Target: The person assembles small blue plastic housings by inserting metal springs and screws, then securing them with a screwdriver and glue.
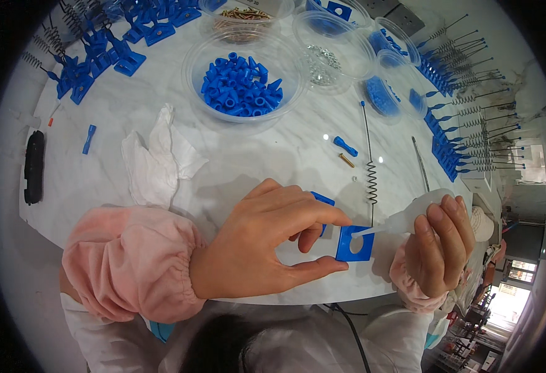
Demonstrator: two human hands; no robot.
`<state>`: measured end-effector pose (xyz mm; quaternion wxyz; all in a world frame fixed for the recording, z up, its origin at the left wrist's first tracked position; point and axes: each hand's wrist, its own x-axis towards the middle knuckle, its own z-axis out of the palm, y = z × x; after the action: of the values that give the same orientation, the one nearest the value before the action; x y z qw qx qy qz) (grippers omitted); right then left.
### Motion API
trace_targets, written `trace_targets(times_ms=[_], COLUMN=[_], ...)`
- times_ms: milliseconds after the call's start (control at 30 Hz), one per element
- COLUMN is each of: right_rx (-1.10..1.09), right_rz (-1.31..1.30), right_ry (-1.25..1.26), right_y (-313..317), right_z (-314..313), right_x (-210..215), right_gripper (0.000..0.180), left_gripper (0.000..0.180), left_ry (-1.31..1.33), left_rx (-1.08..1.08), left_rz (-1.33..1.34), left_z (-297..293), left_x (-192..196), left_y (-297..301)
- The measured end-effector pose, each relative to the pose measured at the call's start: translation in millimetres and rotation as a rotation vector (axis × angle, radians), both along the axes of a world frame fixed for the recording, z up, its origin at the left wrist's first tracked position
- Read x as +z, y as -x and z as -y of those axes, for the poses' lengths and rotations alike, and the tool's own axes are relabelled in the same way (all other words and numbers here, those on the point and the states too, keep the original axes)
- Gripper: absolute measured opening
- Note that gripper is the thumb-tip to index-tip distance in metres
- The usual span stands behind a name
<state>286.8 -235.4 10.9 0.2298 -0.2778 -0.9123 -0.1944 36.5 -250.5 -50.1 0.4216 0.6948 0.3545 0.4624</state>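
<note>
1. A flat blue plastic bracket point(353, 244) with a round hole was held just above the near edge of the white marble table point(273, 155).
2. The left hand point(267, 245) pinched it between thumb and forefinger, the other fingers curled behind it.
3. The right hand point(441, 245) was closed around a small squeeze bottle point(410, 216), whose white nozzle tip touched the bracket at the hole.
4. The step in hand looked like applying glue or oil at the hole; a gentle squeeze with a steady tip seemed called for.
5. Just beyond lay a wire rod with a coiled spring point(370, 180), a brass screw point(346, 160) and a small blue sleeve point(345, 146).
6. Farther off stood a clear bowl of blue sleeves point(242, 84) and a crumpled white cloth point(158, 158).
</note>
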Motion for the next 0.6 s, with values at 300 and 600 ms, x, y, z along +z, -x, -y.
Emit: trace_targets(times_ms=[300, 600], right_rx=[-0.005, -0.018], right_rz=[-0.025, 0.016], right_ry=[-0.051, -0.050], right_y=[-1.4, -0.4], right_z=[2.9, 1.7], right_x=[-0.1, -1.8], right_gripper=[0.034, 0.034], left_gripper=[0.048, 0.049], left_ry=[-0.013, 0.009], left_rx=[-0.002, -0.009], left_rz=[-0.001, -0.013], left_z=[-0.4, -1.1], left_x=[-0.1, 1.0], left_y=[-0.7, -1.5])
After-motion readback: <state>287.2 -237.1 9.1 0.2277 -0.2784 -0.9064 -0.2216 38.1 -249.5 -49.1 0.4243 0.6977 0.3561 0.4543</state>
